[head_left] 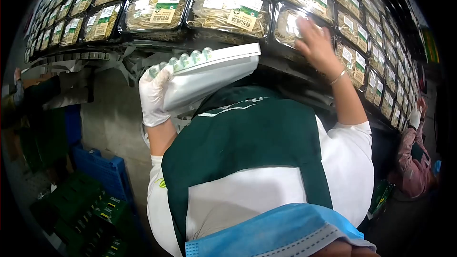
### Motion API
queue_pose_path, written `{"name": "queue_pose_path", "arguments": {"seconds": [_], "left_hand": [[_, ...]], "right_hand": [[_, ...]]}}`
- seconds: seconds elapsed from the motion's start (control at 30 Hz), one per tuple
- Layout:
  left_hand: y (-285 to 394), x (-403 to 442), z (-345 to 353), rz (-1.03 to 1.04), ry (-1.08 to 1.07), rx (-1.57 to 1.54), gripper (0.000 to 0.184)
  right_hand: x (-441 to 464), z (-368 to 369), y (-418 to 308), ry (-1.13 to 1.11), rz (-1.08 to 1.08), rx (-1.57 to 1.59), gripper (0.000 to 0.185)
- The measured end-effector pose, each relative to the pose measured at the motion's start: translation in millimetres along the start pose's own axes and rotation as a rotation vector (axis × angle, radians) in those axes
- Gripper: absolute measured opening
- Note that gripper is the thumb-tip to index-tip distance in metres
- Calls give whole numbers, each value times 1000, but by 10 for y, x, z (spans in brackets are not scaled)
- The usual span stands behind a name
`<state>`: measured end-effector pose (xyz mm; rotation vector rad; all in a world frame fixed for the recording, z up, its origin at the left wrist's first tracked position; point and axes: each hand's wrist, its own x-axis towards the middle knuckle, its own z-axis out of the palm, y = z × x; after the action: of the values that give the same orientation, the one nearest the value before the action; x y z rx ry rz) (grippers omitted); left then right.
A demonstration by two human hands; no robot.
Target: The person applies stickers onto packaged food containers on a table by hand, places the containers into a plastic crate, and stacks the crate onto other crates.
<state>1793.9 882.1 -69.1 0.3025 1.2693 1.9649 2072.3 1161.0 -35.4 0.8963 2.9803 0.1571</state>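
A: What does each hand have hold of?

B: The gloved left hand (154, 95) is closed on one end of a white backing sheet (209, 80), held out in front of the apron (247, 133). A row of small round stickers (184, 60) stands up along its upper edge. The bare right hand (314, 43) is open, its fingers loosely spread over a packed tray (284, 29) in the front row. I see nothing in it, but it's blurred, so I can't tell whether it touches the lid.

A: What could go wrong?

B: The stickers, I'd say. They curl away from the sheet right beside the glove, so a careless shift of grip could crease them or stick them to the fingers.

A: And the sheet?

B: It's gripped at one end only, with the far end reaching out toward the trays. If that grip tilted, it might sag or catch on a rim.

A: Any risk to that tray?

B: A printed label already sits on its lid, under the fingertips. A hurried swipe might scuff it, or nudge the tray against the neighbouring tray (233, 13), since they're packed so close.
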Motion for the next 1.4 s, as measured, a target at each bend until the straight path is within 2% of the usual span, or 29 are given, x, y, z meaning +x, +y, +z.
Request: {"name": "queue_pose_path", "arguments": {"seconds": [0.03,0.07,0.13,0.17,0.2,0.27,0.3,0.37,0.47,0.53,0.6,0.67,0.73,0.77,0.83,0.87,0.93,1.07,1.13,1.23,1.33,1.37,1.4], "left_hand": [[11,25,82,-13,2,44,7],[38,37,188,-46,-37,42,7],[101,55,356,-81,-120,116,6],[180,36,491,-101,-163,184,7],[240,12,626,-120,-202,252,7],[221,-20,786,-85,-328,196,9],[114,31,723,-16,-402,260,11],[122,-27,744,-12,-392,260,12],[114,-103,714,-15,-364,223,13],[159,-142,740,-115,-305,284,11],[190,-181,718,-81,-232,302,12],[166,-183,562,-68,-128,275,11],[54,-174,344,-39,-45,154,10],[9,-164,241,-31,-99,124,10],[-61,-163,279,-59,-134,126,10],[-78,-155,314,-83,-172,135,10],[-77,-149,461,-118,-189,187,10],[-70,-43,566,-187,-262,230,8],[-117,0,611,-207,-285,247,8],[-169,40,635,-232,-289,261,8],[-180,63,663,-236,-291,285,9],[-189,72,671,-241,-289,287,9],[-198,78,663,-245,-289,286,8]], "right_hand": [[1,-70,90,-57,142,3,61],[-34,7,289,-45,109,-13,60],[-62,-203,232,32,146,-6,55],[-39,-328,122,271,12,154,45],[-5,-526,-94,299,-8,446,39],[62,-686,-478,296,-188,728,35],[93,-755,-683,252,-272,724,34],[168,-801,-1013,215,-384,684,32],[247,-758,-1279,318,-481,550,34],[304,-658,-1363,360,-576,508,31],[267,-672,-1272,392,-527,511,29],[332,-421,-738,533,-259,516,24],[236,-481,-227,381,233,531,23],[214,-434,-88,382,231,523,23],[124,-175,33,223,297,371,26],[102,-73,-7,229,231,331,29],[100,42,-52,337,252,415,28],[102,105,-119,433,164,505,22],[36,95,-159,464,179,444,21],[21,61,-189,566,54,354,19],[93,94,-103,514,89,515,17],[123,9,-123,422,218,562,17],[160,-10,-130,419,218,563,17]]}}
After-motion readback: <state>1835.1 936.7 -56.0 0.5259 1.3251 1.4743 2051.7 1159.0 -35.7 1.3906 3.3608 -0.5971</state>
